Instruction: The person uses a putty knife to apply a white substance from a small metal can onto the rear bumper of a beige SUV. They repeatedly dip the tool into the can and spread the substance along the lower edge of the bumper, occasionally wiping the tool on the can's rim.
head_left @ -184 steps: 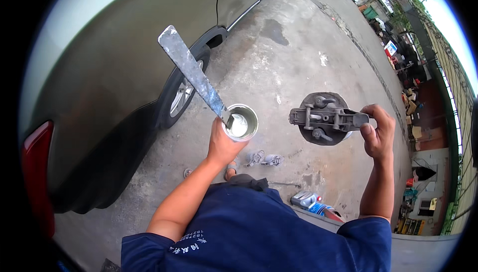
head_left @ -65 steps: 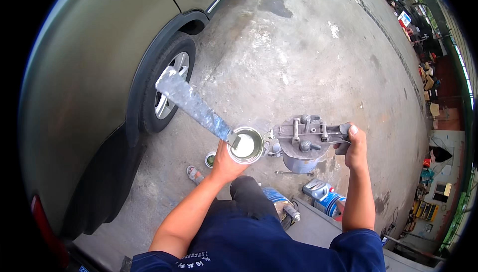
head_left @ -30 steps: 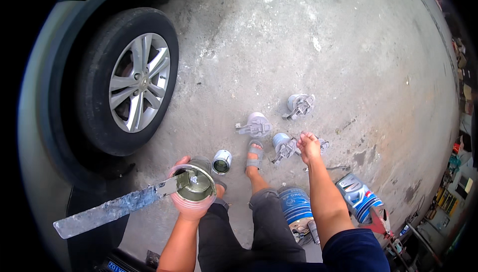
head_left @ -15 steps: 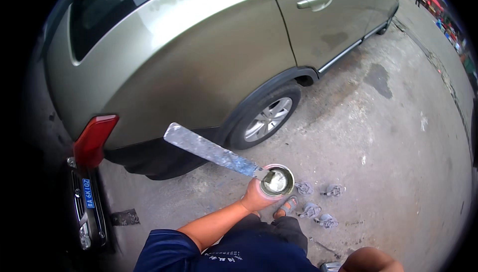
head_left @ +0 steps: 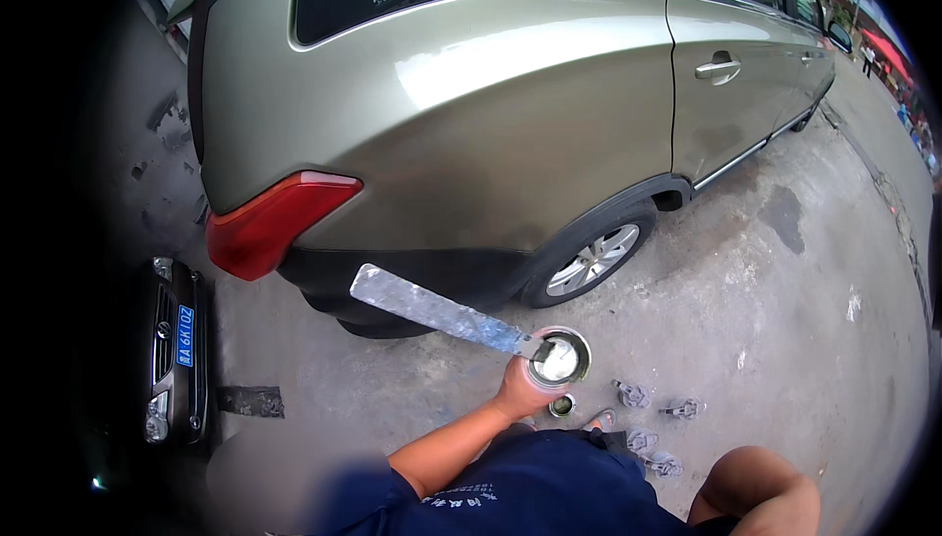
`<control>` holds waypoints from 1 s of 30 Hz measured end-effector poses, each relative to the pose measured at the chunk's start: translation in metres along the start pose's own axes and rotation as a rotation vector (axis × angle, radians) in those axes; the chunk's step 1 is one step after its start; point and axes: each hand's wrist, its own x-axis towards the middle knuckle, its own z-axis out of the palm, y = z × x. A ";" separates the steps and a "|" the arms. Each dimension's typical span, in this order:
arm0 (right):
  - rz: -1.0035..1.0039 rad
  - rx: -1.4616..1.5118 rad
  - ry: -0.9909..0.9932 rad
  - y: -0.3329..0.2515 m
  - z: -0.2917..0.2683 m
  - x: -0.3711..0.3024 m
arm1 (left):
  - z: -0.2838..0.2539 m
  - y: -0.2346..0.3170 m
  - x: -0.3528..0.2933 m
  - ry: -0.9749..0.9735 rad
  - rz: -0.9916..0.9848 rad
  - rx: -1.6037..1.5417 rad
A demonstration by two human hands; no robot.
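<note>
My left hand (head_left: 519,392) is closed around an open can (head_left: 559,359) in front of my body. Inside the can's rim, something pale shows, with dark green smears along the wall. A long flat metal strip (head_left: 432,310), stained grey and bluish, slants from the can's left rim up to the left. Its near end is at the can's mouth, close to my thumb; whether my thumb presses on it I cannot tell. My bent right arm (head_left: 756,492) shows at the lower right, but its hand is out of sight. Below the held can, a smaller can (head_left: 562,404) stands on the ground.
A greenish-gold car (head_left: 491,153) fills the upper middle, its rear wheel (head_left: 594,261) and red tail light (head_left: 280,222) facing me. A dark car (head_left: 172,349) stands at the left. Several small grey lumpy objects (head_left: 682,408) lie on the concrete ground (head_left: 765,340) near my feet.
My view has swung left, so the gold car sits farther right and more of the dark car shows. The small can has come into sight. My left hand still holds the open can.
</note>
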 end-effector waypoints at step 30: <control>0.917 -0.943 0.339 0.181 0.066 0.009 | 0.017 0.015 0.011 -0.233 0.003 -0.197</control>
